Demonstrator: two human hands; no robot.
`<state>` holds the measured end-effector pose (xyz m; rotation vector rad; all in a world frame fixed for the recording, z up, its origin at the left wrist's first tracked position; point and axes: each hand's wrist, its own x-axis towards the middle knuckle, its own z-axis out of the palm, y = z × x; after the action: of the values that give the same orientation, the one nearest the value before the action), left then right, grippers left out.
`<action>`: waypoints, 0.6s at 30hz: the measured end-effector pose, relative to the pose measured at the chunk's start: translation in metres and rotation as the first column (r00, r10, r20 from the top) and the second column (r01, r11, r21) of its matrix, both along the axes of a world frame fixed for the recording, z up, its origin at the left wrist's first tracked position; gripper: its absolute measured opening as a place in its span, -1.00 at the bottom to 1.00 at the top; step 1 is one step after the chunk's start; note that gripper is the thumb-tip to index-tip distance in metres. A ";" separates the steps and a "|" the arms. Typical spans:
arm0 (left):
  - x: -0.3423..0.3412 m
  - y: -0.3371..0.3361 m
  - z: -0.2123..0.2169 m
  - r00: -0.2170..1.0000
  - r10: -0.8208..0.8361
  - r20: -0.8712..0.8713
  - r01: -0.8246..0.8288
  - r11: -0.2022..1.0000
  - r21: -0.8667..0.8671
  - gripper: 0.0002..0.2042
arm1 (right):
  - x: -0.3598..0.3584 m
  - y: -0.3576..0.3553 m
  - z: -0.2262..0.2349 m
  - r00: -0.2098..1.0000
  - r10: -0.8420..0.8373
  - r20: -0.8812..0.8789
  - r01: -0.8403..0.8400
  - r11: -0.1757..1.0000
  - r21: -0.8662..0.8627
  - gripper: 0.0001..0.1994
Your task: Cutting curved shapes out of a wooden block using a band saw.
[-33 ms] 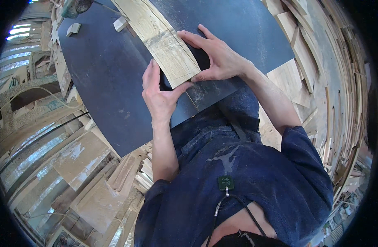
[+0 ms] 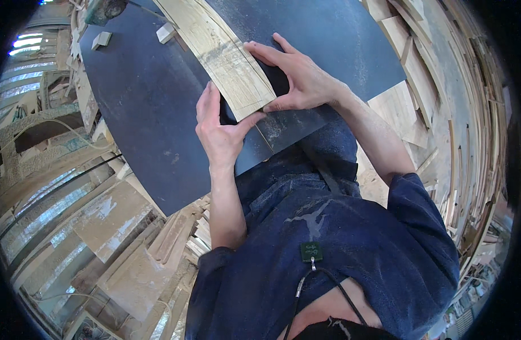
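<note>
A pale wooden board with rough grain and a dark smudge across it lies over the dark flat tabletop. Pencil-like lines run near its close end, and its far end leaves the picture at the top. My left hand is closed on the board's left edge, thumb pressed to the near end. On the other side, my right hand grips the right edge with its fingertips, its thumb at the near right corner. Both thumbs almost meet there.
Two small wooden blocks rest on the tabletop's far left, by a greenish machine part. A narrow slit runs toward the near edge. Stacked planks stand on the right; dusty boards lie at the left.
</note>
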<state>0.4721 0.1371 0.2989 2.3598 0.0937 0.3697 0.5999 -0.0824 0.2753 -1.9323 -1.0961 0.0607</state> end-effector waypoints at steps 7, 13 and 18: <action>0.000 -0.004 0.000 0.999 0.035 0.004 -0.034 0.998 -0.052 0.01 | 0.000 0.003 0.002 1.000 -0.013 -0.004 0.013 1.000 -0.012 0.24; 0.001 -0.005 0.001 0.998 0.069 0.016 -0.068 0.996 -0.052 -0.03 | 0.004 0.006 0.003 0.999 -0.026 0.033 0.026 1.000 -0.015 0.24; 0.004 -0.003 -0.002 0.996 0.090 0.027 -0.087 0.993 -0.074 -0.06 | 0.007 0.011 0.000 0.997 -0.038 0.060 0.038 0.999 -0.001 0.23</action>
<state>0.4761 0.1338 0.2965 2.2822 0.1947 0.4382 0.6073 -0.0717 0.2756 -1.9677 -1.0987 -0.0169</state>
